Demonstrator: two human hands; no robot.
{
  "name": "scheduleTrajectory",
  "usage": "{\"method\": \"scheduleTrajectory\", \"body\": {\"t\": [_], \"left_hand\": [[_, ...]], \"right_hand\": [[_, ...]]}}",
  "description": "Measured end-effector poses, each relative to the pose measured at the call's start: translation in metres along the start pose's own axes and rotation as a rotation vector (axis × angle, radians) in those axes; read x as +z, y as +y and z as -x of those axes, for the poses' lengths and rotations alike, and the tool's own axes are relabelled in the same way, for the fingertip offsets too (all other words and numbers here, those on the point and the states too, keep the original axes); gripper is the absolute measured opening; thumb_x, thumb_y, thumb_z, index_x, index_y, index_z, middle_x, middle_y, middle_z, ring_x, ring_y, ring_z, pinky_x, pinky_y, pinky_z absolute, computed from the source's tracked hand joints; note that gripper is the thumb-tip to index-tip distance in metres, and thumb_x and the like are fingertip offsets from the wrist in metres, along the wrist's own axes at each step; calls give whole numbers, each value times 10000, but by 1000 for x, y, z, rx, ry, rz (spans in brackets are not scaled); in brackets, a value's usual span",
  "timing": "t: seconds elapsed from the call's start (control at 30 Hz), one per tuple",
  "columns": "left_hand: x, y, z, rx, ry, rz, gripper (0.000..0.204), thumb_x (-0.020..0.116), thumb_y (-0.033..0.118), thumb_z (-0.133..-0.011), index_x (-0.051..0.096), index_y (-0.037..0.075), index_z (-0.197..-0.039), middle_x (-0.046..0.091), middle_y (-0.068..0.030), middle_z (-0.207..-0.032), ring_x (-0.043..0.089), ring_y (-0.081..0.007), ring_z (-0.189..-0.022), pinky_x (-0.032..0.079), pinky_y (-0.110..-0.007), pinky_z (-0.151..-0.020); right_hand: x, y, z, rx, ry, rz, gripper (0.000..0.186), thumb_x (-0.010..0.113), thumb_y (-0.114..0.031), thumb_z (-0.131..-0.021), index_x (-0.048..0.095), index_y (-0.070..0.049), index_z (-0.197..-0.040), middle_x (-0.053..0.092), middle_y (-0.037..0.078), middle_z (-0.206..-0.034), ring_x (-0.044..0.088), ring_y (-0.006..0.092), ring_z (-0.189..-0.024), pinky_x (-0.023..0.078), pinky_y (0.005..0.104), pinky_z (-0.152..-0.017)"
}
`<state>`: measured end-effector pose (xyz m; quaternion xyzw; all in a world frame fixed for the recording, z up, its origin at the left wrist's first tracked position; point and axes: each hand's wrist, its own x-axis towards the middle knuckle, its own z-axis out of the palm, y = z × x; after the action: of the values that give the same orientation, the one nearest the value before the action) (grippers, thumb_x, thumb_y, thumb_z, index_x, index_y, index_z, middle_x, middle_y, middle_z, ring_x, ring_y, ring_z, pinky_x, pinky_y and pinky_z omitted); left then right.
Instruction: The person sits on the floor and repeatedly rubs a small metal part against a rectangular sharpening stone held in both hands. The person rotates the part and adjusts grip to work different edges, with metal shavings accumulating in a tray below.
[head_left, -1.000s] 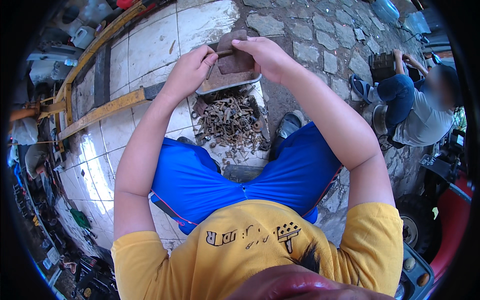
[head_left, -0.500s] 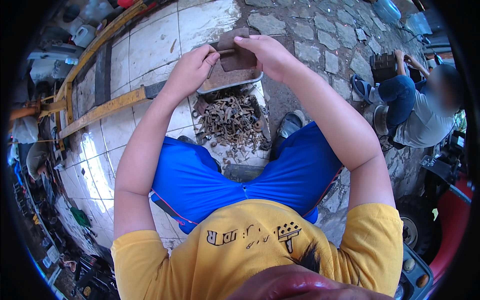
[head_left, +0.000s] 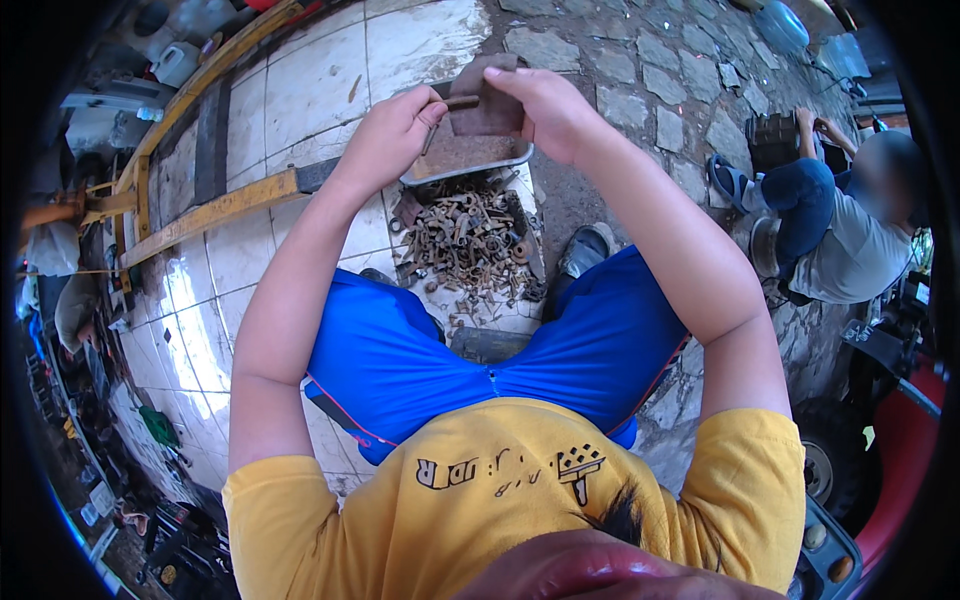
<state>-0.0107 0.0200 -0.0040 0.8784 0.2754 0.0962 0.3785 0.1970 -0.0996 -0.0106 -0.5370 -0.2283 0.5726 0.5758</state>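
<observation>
My left hand [head_left: 403, 135] is closed on a rusty metal piece [head_left: 459, 101], a short rod, with a thin bar hanging below the fingers. My right hand [head_left: 548, 108] grips a dark brown sheet [head_left: 483, 92], perhaps cloth or abrasive paper, thumb on top, against the rod. Under both hands is a metal tray [head_left: 455, 165] with rust-coloured residue in its bottom. A heap of rusty bolts, nuts and small fittings [head_left: 465, 235] lies just below the tray, between my feet.
A yellow metal frame [head_left: 220, 210] lies on the white tiles at left, near jugs [head_left: 176, 62] and clutter. At right, on stone paving, a person [head_left: 840, 260] sits handling a dark box [head_left: 772, 140]. A red vehicle with a tyre [head_left: 830, 440] stands lower right.
The view has shifted slightly, with most things a little farther right. My right hand and the brown sheet have moved slightly up against the rod; both hands keep their hold.
</observation>
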Motion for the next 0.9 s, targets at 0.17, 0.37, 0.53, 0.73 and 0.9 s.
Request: {"method": "scheduleTrajectory", "body": {"t": [0.17, 0.37, 0.53, 0.73, 0.9], "left_hand": [[1, -3, -1, 22, 33, -4, 280, 593, 294, -1090, 677, 27, -1085, 733, -198, -972, 684, -413, -910, 521, -469, -797], [2, -4, 0, 29, 32, -7, 279, 605, 296, -1084, 697, 34, -1083, 735, -200, -969, 686, -413, -911, 515, -471, -784], [-1, 0, 1, 47, 37, -31, 283, 605, 301, -1088, 689, 31, -1099, 727, -189, -944, 680, -356, -874, 516, -436, -784], [1, -11, 0, 55, 65, -72, 290, 628, 338, -1070, 726, 66, -1094, 739, -197, -936, 703, -414, -912, 528, -486, -785], [3, -6, 0, 73, 64, -38, 297, 609, 317, -1086, 692, 33, -1108, 705, -196, -886, 670, -358, -823, 510, -435, -756]], "right_hand": [[14, -14, 6, 2, 12, -144, 264, 640, -275, -1089, 714, -23, -1117, 747, 49, -949, 700, 111, -791, 498, 260, -600], [14, -5, 8, 55, -34, 64, 285, 595, -261, -1112, 680, 0, -1190, 764, 93, -1076, 764, 178, -918, 604, 321, -792], [7, -1, 4, 65, -41, 87, 319, 588, -267, -1115, 667, 20, -1231, 759, 109, -1109, 766, 182, -984, 614, 332, -848], [16, -13, 12, 57, -49, 75, 352, 619, -272, -1105, 654, 34, -1275, 735, 123, -1202, 749, 185, -1085, 622, 356, -904], [3, -15, 8, -18, -42, 104, 349, 618, -271, -1109, 666, 30, -1280, 763, 110, -1153, 766, 190, -1035, 613, 374, -967]]}}
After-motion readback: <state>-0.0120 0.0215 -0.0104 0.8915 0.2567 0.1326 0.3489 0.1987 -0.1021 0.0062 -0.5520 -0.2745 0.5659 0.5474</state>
